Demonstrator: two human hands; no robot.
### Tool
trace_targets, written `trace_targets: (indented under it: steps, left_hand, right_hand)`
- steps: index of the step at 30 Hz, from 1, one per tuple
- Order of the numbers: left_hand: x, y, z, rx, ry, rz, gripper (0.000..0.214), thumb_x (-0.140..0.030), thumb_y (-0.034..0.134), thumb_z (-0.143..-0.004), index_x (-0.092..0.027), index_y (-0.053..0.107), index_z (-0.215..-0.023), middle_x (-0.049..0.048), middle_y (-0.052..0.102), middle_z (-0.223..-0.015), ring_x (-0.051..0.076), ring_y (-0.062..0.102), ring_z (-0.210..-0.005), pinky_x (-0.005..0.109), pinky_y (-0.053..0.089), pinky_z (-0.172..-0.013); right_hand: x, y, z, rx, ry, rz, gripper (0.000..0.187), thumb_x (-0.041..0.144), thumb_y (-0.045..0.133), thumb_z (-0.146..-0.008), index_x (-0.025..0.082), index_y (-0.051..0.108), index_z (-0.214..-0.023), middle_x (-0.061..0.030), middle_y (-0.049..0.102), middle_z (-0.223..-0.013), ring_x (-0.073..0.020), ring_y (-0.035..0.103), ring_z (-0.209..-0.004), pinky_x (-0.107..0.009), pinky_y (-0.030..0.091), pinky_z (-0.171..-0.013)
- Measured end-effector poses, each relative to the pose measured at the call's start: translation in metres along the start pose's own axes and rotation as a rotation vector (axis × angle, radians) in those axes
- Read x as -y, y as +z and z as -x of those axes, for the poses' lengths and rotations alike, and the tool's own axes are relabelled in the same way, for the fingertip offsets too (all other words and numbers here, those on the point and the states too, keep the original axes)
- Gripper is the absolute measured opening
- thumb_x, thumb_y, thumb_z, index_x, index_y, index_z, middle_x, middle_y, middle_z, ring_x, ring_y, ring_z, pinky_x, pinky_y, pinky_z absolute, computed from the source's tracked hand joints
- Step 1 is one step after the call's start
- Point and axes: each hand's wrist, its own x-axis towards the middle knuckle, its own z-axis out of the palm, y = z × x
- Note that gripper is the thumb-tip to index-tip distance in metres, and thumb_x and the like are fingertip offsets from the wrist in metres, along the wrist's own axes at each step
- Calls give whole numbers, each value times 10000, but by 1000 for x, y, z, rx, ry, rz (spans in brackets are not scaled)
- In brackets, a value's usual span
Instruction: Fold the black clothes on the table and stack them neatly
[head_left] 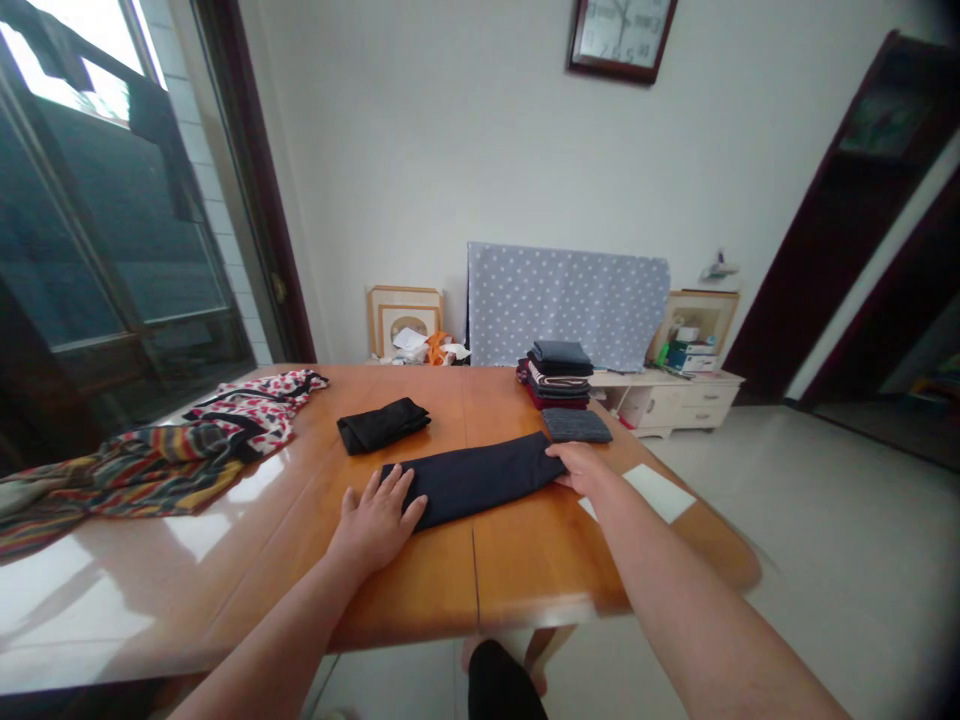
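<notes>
Pressing a folded navy garment [472,482] against the tabletop [525,575], left hand [379,520] lay flat and spread on its left end, right hand [581,470] rested fingers-down on its right end; neither pinched. Long axis ran crosswise, rising slightly rightward, with each hand equally near its own end. Just beyond lay a folded black cloth [382,425] and a folded grey cloth [576,425]. Farther back stood a stack of folded clothes [559,375]. A striped garment [142,470] and a red-white print garment [255,410] lay at left.
</notes>
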Motion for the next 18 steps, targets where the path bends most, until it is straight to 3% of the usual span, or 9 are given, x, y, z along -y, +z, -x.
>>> trace_targets:
  steps: [5,9,13,18]
  left_hand:
    - [3,-9,-4,25,-40,30,662,-632,299,-970,-284,440,-1516,66,297,-1646,389,168,-1528,691,186,-1151]
    - [-10,-27,-17,-131,62,-34,589,-589,359,-978,-211,607,-1355,108,422,-1581,395,204,-1517,658,168,-1180]
    - [-46,-34,-46,-199,371,52,445,-450,375,-1012,-209,655,-1260,89,562,-1469,298,376,-1453,509,248,-1210]
    - [-101,-16,-90,-107,593,153,388,-339,385,-1008,-176,703,-1159,108,703,-1240,241,602,-1228,383,390,-1133]
  right_hand:
    - [3,-3,-3,21,128,-66,196,65,616,-752,165,620,-920,-48,710,-775,-180,694,-720,-343,612,-681]
    - [4,-4,-7,23,175,-121,204,50,612,-758,168,620,-923,-37,714,-771,-172,699,-715,-326,615,-690]
    - [5,-4,-11,21,210,-126,186,83,654,-769,171,627,-931,-37,722,-766,-177,704,-715,-331,616,-689]
    - [9,-1,-11,23,244,-105,148,141,692,-783,159,631,-916,-46,723,-740,-174,703,-691,-310,609,-663]
